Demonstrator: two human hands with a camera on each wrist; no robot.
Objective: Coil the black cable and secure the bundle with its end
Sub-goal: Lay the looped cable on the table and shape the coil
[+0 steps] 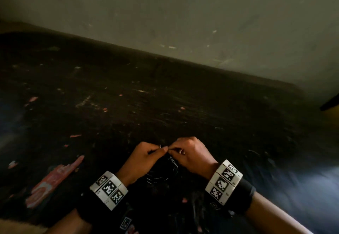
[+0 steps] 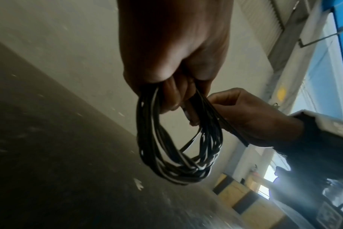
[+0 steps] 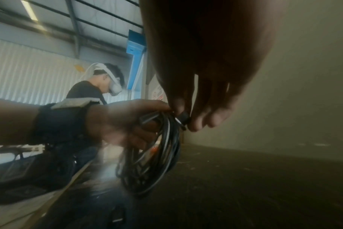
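black cable (image 2: 178, 144), thin and glossy, already gathered into a loose bundle of many loops, hangs in the air between both hands above the near edge of the dark, scuffed surface (image 1: 128, 105). left hand (image 1: 145, 157) has its fingers curled round the top of the loops, gripping them together. right hand (image 1: 189, 154) pinches a short dark piece at the top of the bundle, probably the cable's end (the right wrist view blurs it, so i cannot be sure). coiling looks done, by my reading; what is left is winding that end around the loops and tucking it so the bundle holds. no wrap shows yet. pale wall (image 1: 183, 13) rises along the far edge of the surface, and peeling pinkish-red patches (image 1: 55, 177) mark its near left part. nothing lies close enough to obstruct the hands; the loops themselves, slack and uneven, could slip apart.
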